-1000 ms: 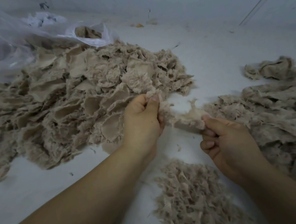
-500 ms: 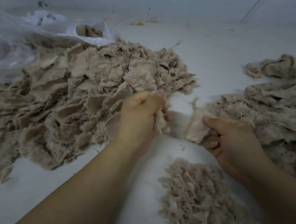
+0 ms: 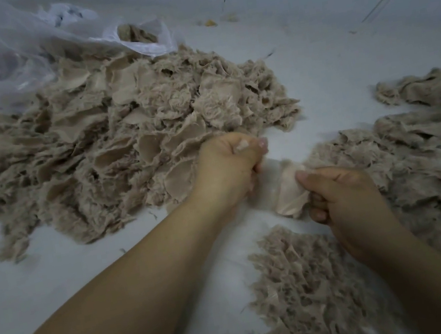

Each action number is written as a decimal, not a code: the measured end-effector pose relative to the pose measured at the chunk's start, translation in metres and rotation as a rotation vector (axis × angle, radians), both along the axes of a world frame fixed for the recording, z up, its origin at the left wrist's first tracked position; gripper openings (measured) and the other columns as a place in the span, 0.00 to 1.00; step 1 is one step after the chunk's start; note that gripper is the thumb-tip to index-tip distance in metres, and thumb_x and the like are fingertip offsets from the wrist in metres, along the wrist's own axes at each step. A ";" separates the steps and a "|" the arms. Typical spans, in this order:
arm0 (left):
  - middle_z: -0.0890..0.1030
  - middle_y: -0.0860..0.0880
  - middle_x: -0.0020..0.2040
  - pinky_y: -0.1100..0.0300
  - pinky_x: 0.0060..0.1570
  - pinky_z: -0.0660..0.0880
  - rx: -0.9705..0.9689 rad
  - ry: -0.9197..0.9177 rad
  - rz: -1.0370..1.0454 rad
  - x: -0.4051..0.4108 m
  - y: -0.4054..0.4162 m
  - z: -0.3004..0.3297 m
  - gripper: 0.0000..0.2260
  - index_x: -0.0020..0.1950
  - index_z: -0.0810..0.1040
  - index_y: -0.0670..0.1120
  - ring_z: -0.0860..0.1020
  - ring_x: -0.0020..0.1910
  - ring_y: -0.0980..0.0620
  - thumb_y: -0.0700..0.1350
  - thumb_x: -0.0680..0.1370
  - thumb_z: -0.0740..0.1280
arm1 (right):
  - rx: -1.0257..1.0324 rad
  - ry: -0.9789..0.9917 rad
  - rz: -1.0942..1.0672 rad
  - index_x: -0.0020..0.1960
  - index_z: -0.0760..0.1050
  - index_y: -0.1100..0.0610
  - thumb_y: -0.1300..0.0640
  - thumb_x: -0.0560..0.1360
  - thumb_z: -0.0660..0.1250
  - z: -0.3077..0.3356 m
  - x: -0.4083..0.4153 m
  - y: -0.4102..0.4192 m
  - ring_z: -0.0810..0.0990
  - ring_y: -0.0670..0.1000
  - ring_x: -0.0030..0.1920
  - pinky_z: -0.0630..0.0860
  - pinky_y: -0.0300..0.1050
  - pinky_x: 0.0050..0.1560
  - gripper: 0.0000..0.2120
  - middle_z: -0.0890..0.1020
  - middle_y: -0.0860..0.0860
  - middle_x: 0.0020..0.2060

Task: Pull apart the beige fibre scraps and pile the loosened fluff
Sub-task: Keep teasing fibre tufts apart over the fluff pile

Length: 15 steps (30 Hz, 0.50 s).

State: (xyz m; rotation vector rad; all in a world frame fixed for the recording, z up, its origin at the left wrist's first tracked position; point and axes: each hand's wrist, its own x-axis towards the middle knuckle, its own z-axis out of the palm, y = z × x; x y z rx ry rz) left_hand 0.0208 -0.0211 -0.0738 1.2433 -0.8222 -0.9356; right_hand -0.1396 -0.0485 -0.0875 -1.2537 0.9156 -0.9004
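Since half a second ago both hands have drawn closer, stretching one scrap (image 3: 288, 185) between them at centre. Left hand (image 3: 227, 165) fisted on its far end; right hand (image 3: 343, 199) pinching the near end. Step: mid-tear. Next likely needs a firm outward pull, then a drop onto a pile. Count: three heaps. Small fluff pile (image 3: 305, 292) at 5 o'clock; right heap (image 3: 421, 164) at 3; large heap (image 3: 111, 143) at 10; one plastic bag (image 3: 7, 50) at 11.
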 end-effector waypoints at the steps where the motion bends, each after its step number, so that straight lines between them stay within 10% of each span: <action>1: 0.73 0.42 0.27 0.69 0.20 0.61 -0.017 0.023 0.011 0.005 0.001 0.004 0.10 0.36 0.77 0.41 0.64 0.17 0.53 0.38 0.78 0.68 | 0.023 -0.014 -0.028 0.24 0.78 0.52 0.62 0.80 0.64 0.001 0.000 -0.001 0.64 0.42 0.20 0.64 0.35 0.22 0.25 0.68 0.44 0.20; 7: 0.70 0.49 0.23 0.68 0.23 0.58 0.217 -0.508 -0.644 0.028 0.017 0.022 0.11 0.35 0.83 0.45 0.64 0.21 0.54 0.51 0.66 0.79 | -0.041 0.055 -0.052 0.22 0.74 0.52 0.57 0.80 0.66 0.001 0.001 0.001 0.64 0.45 0.22 0.63 0.36 0.22 0.26 0.67 0.44 0.20; 15: 0.78 0.48 0.26 0.64 0.26 0.74 0.200 -0.399 -0.189 0.008 0.006 0.008 0.07 0.39 0.82 0.38 0.75 0.24 0.56 0.41 0.72 0.76 | -0.105 0.086 -0.029 0.28 0.80 0.50 0.54 0.80 0.65 -0.001 0.003 0.003 0.60 0.43 0.23 0.60 0.37 0.22 0.22 0.66 0.43 0.20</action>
